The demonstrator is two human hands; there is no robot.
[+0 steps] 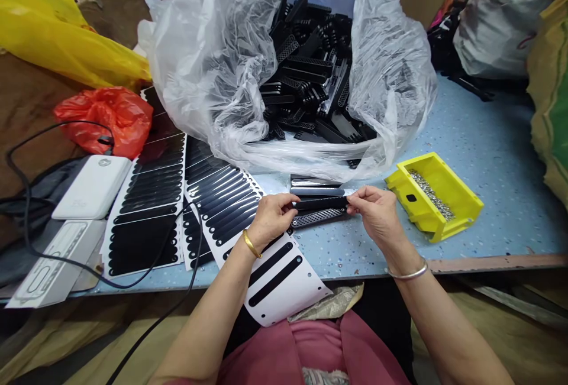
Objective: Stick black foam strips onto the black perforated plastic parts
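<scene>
Between my two hands a narrow black strip (323,203) is stretched level, like those on the sheets. My left hand (274,217), with a gold bangle, pinches its left end. At the right end, the fingers of my right hand (373,210), with a silver bangle, are pinched on it. Just below the strip lies a black part with a cross-hatched face (319,217). Smooth black parts (316,183) lie just beyond it. Under my left forearm is a white backing sheet (288,302) bearing black strips, partly bare at its near end.
A clear plastic bag (213,65) heaped with black parts (306,77) stands at the back. On the right is a yellow bin (459,213) of small metal pieces. More strip sheets (146,207), a white power bank (91,187), a black cable (195,255) and a red bag (106,119) are left.
</scene>
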